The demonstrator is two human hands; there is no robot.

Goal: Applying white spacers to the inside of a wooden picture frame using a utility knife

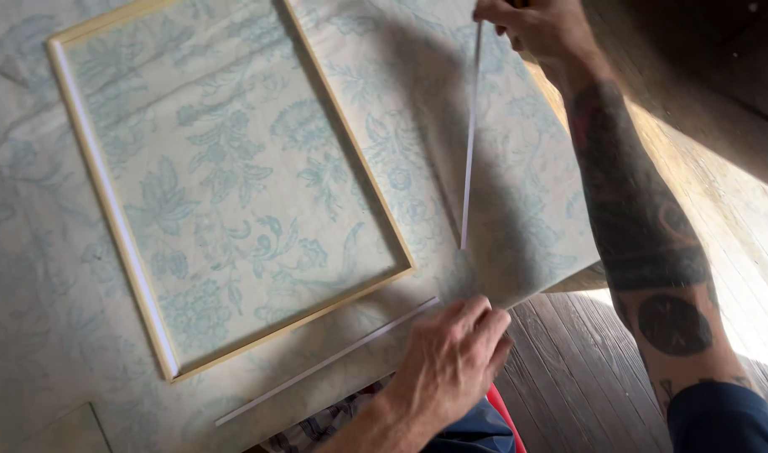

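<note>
A light wooden frame (363, 189) lies flat on a table covered with a pale cloth patterned in blue flowers (384, 92). Along the frame's left side runs a white strip (107, 193). My right hand (539, 29), at the top, pinches the upper end of a thin white strip (469, 143) that hangs down to the cloth near the table corner. Resting on the cloth at the table's near edge, my left hand (451, 361) presses the right end of a second white strip (325, 362) that lies below the frame.
Dark wooden floorboards (585, 377) show to the right and below the table corner, with a sunlit patch (753, 252) at the far right. A piece of pale board (61, 432) sits at the lower left.
</note>
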